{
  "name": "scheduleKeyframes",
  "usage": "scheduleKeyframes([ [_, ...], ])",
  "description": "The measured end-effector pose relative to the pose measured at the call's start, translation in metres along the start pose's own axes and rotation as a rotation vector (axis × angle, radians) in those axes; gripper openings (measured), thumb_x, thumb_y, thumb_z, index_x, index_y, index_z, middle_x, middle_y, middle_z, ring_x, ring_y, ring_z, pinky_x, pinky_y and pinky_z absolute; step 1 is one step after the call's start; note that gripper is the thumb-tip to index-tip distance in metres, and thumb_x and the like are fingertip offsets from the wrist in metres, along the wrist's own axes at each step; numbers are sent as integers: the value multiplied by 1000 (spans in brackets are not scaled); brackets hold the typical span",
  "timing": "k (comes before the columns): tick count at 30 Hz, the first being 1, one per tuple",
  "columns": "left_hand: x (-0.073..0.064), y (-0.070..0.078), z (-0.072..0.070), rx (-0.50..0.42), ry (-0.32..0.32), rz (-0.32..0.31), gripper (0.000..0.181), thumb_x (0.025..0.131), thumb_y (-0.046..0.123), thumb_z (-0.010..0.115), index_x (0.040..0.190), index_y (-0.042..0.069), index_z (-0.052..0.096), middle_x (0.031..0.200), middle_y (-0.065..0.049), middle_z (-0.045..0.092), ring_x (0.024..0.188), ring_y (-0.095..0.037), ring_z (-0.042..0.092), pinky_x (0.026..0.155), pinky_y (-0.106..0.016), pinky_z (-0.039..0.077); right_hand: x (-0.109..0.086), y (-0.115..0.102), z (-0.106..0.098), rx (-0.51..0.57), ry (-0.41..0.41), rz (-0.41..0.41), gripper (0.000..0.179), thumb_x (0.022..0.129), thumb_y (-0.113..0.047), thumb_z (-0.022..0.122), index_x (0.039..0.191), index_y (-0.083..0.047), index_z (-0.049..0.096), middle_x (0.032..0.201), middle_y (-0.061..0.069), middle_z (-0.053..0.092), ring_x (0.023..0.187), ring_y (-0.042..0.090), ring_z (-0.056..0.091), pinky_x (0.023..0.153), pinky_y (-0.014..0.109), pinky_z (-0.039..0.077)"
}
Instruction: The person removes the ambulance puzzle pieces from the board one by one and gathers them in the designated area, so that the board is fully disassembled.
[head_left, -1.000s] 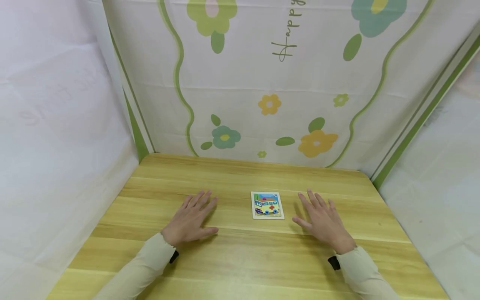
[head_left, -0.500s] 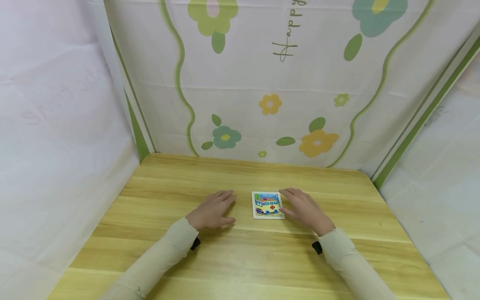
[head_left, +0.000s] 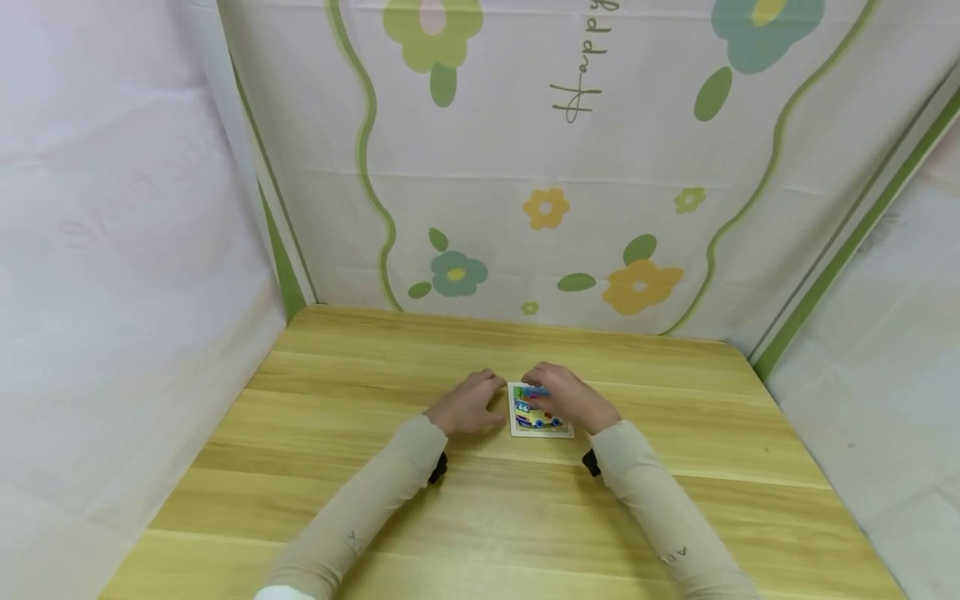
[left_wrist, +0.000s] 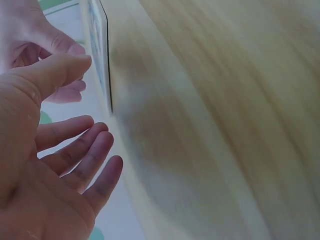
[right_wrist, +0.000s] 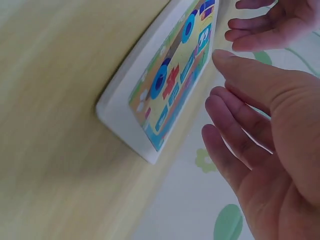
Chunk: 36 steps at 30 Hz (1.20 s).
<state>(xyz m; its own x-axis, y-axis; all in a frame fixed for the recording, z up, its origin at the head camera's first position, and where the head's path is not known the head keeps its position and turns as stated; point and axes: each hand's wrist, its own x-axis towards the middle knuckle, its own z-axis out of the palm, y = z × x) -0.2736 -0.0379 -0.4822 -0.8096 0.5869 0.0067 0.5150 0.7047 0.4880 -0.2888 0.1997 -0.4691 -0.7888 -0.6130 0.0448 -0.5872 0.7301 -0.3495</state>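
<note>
A small square picture board [head_left: 538, 426] with a white border and a yellow cartoon ambulance lies flat on the wooden table. In the head view my right hand [head_left: 576, 398] hovers over its upper right part and hides some of the picture. My left hand [head_left: 468, 404] is just beside the board's left edge, fingers loosely bent. The right wrist view has the board [right_wrist: 172, 75] close up, with the right hand [right_wrist: 270, 130] apart from it and holding nothing. Seen from the left wrist, the left hand [left_wrist: 47, 170] has spread, relaxed fingers and holds nothing.
Wooden tabletop [head_left: 495, 517] surrounds the board. Behind it hangs a white flowered cloth [head_left: 510, 167]. White cloth sides stand at the left [head_left: 127, 250] and right [head_left: 885, 350] of the table.
Both hands have moved inward toward the board, the left one rightward and the right one leftward over the picture. Their fingers have gone from spread to bent. The board stays on the table.
</note>
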Motion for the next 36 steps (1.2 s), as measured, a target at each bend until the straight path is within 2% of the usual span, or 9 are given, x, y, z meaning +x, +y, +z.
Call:
scheduleKeyframes([
  [6,14,-2,10,-25,17,-6,59,98,27,76,145,-3,58,138,-15,61,129,-30,58,113,-43,49,10,2,4,17,-34,38,32,98,-10,76,127,3,71,119,15,71,107,26,69,93,41,59],
  [11,22,-2,14,-30,18,13,59,97,28,77,143,-3,59,135,-15,61,125,-29,57,111,-43,49,13,2,5,25,-42,55,27,97,-7,76,123,3,72,114,13,69,102,22,67,90,38,59],
  [19,24,3,13,-23,0,-24,61,97,33,79,142,-3,61,135,-13,58,122,-27,56,108,-42,49,22,1,1,61,-97,82,24,97,-4,75,120,2,75,117,15,72,106,26,70,93,40,60],
  [26,24,6,11,-37,-12,-52,62,97,34,80,142,-4,62,135,-15,57,124,-30,56,108,-43,49,29,-1,-5,99,-155,126,18,94,-2,78,112,1,77,109,14,77,97,23,71,89,40,61],
  [36,32,2,13,-46,1,-43,61,92,35,84,136,-3,67,129,-13,60,117,-27,56,106,-42,49,39,4,-12,166,-225,190,16,92,-3,81,107,-4,76,103,8,75,94,17,68,88,36,60],
])
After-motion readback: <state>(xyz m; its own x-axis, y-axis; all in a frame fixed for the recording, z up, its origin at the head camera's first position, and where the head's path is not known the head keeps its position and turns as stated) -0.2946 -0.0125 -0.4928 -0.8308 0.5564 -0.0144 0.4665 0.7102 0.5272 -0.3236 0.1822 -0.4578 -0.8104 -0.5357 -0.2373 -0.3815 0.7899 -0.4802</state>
